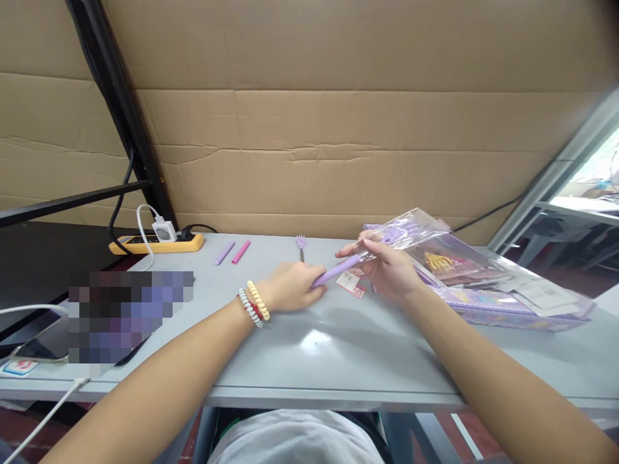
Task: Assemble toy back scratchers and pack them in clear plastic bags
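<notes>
My left hand (297, 288), with coiled bracelets on its wrist, is closed round the lower end of a lilac back scratcher (338, 269). Its far part lies inside a clear plastic sleeve (418, 225), where the shape is blurred by the shiny film. My right hand (389, 267) pinches the sleeve and the upper part of the handle. Beneath them on the table is a pink-and-white card tag (351, 281). Just beyond my left hand lies a small purple hand-shaped scratcher head (301, 241) on a dark rod.
A lilac tube (225, 252) and a pink tube (241, 252) lie at the back left. Near them sits a yellow power strip (193, 243) with a white charger (165, 230). An open purple box (512, 310) with plastic-wrapped items stands right. A phone (43, 341) lies far left.
</notes>
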Motion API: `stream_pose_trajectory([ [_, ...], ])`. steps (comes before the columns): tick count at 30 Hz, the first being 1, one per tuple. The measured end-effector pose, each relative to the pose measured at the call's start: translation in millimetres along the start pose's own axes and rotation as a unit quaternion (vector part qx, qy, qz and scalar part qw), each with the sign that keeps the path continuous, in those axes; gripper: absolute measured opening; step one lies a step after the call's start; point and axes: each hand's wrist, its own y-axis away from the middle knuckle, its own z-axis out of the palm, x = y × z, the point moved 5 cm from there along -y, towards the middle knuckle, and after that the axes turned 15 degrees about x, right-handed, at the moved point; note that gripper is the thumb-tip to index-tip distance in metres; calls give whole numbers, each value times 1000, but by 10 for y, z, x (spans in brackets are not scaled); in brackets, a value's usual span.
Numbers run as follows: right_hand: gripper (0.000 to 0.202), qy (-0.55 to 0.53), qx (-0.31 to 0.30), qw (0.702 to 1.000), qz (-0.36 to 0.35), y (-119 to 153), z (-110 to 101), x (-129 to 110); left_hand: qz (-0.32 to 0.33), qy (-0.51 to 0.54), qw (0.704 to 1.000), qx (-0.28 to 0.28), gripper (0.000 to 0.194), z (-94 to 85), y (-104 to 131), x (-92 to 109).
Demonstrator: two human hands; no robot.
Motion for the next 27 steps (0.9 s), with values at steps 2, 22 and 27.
stream_pose_trajectory([
  [2,13,1,-7,1000,9,-6,-17,-5,36,33,999,-19,5,8,19,46],
  [22,15,59,-7,998,33,27,33,63,-12,144,989,31,7,90,21,64],
  [27,13,68,-37,997,22,35,64,112,-59,145,986,64,7,80,10,25],
])
